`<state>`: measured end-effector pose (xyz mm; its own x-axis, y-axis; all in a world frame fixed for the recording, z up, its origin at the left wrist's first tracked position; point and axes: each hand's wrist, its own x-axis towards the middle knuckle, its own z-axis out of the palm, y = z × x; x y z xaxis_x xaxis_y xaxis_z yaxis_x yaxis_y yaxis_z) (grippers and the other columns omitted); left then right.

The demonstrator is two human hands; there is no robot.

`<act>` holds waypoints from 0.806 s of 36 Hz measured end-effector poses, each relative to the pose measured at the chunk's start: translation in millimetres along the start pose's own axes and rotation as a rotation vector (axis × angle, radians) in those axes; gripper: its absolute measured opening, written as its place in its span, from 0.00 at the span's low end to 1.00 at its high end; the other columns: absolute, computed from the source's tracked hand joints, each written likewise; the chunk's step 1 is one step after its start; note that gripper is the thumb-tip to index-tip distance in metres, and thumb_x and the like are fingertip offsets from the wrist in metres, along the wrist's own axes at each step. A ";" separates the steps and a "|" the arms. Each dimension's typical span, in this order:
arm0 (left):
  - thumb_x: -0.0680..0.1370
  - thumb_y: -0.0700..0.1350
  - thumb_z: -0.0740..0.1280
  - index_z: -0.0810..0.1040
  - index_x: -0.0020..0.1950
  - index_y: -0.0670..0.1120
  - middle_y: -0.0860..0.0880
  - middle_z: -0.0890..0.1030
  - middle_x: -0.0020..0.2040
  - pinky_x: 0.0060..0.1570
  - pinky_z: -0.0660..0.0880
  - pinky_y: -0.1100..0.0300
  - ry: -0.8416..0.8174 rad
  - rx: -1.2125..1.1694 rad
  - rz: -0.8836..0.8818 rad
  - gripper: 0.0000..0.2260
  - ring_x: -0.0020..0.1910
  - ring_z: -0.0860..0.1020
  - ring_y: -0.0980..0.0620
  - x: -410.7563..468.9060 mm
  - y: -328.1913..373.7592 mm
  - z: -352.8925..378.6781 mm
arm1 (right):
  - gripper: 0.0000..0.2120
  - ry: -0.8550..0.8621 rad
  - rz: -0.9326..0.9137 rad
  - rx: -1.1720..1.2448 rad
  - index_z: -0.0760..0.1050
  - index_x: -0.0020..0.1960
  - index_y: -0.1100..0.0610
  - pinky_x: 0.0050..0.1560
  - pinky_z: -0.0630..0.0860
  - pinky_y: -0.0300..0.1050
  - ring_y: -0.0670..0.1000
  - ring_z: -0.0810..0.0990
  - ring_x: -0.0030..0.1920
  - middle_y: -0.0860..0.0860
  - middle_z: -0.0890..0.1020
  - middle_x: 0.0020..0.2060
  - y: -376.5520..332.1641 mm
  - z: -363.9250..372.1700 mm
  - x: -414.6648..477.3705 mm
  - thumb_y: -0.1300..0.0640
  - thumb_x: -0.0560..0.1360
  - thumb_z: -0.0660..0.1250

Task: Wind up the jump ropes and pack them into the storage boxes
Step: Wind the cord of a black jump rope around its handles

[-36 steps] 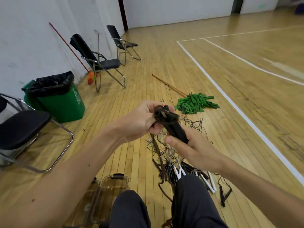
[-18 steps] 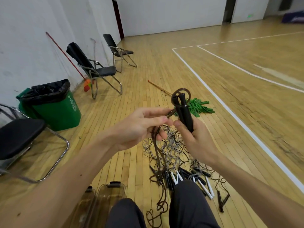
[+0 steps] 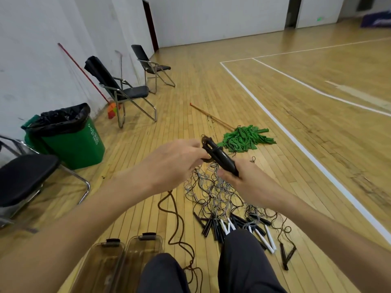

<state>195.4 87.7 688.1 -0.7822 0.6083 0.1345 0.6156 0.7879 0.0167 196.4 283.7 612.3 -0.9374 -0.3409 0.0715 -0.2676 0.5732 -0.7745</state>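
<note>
Head view shows the right hand (image 3: 249, 183) clasping a jump rope's black handles (image 3: 222, 157) above the tangled pile (image 3: 213, 192) on the floor, while the left hand (image 3: 175, 163) pinches its brown cord (image 3: 177, 223) at their top end.

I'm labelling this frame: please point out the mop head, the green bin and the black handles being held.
mop head (image 3: 245, 138), head view, middle of the green strips.
green bin (image 3: 74, 144), head view, its front wall.
black handles (image 3: 223, 159), head view, mid-shaft.
</note>
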 end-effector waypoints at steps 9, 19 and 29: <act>0.85 0.49 0.58 0.78 0.64 0.48 0.53 0.76 0.57 0.52 0.75 0.59 -0.150 0.203 0.138 0.13 0.49 0.76 0.55 -1.4 6.9 -17.4 | 0.11 -0.262 0.172 -0.098 0.69 0.46 0.52 0.28 0.64 0.42 0.46 0.65 0.26 0.48 0.69 0.31 -15.3 -9.7 -2.4 0.47 0.83 0.63; 0.75 0.50 0.74 0.85 0.49 0.53 0.62 0.77 0.37 0.39 0.69 0.70 -0.347 -0.123 0.084 0.04 0.40 0.76 0.64 8.1 3.4 -21.6 | 0.14 -0.590 0.192 -0.333 0.69 0.45 0.53 0.36 0.69 0.49 0.54 0.72 0.35 0.54 0.72 0.36 -33.9 -17.4 -16.9 0.45 0.82 0.64; 0.68 0.45 0.81 0.83 0.44 0.47 0.49 0.84 0.37 0.39 0.76 0.63 -0.523 -0.566 0.099 0.10 0.36 0.82 0.51 15.6 -6.8 -21.3 | 0.15 -0.798 0.166 -0.103 0.68 0.42 0.56 0.29 0.62 0.45 0.50 0.64 0.29 0.49 0.67 0.28 -33.7 -23.1 -27.2 0.49 0.82 0.64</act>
<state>181.0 89.7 711.2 -0.5779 0.7502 -0.3213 0.5296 0.6443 0.5517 225.8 290.9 650.9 -0.5360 -0.6510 -0.5374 -0.1949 0.7148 -0.6716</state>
